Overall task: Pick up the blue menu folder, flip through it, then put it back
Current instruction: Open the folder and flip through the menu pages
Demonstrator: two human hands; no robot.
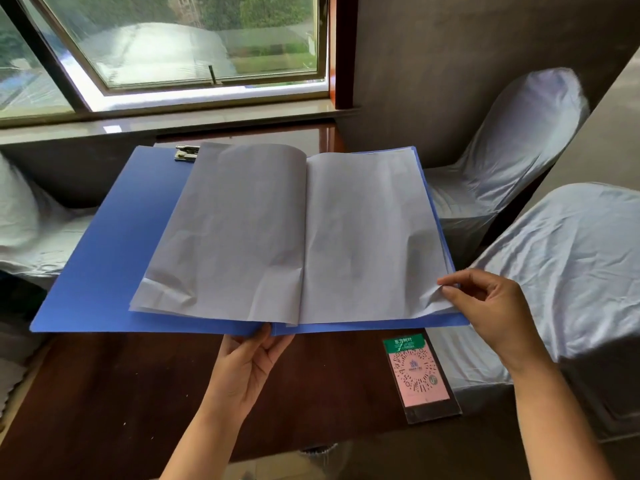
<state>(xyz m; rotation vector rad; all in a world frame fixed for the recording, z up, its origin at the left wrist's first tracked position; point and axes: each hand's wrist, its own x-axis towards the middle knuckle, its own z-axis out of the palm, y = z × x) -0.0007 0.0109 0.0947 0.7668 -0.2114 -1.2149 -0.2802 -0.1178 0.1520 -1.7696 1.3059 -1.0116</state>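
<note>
The blue menu folder [110, 258] is held open above the dark wooden table [114, 393], with pale paper pages [270, 233] spread left and right of its spine. A metal clip [186, 153] sits at the top of the left cover. My left hand [244, 368] supports the folder from below at the spine, near its front edge. My right hand [491, 306] pinches the lower right corner of the right-hand page between thumb and fingers, and the paper crumples there.
A QR-code card in a clear stand [420, 375] lies on the table under the folder's front right corner. Chairs with pale covers stand at the right [519, 150] [571, 271] and at the left [27, 230]. A window [194, 46] runs along the far side.
</note>
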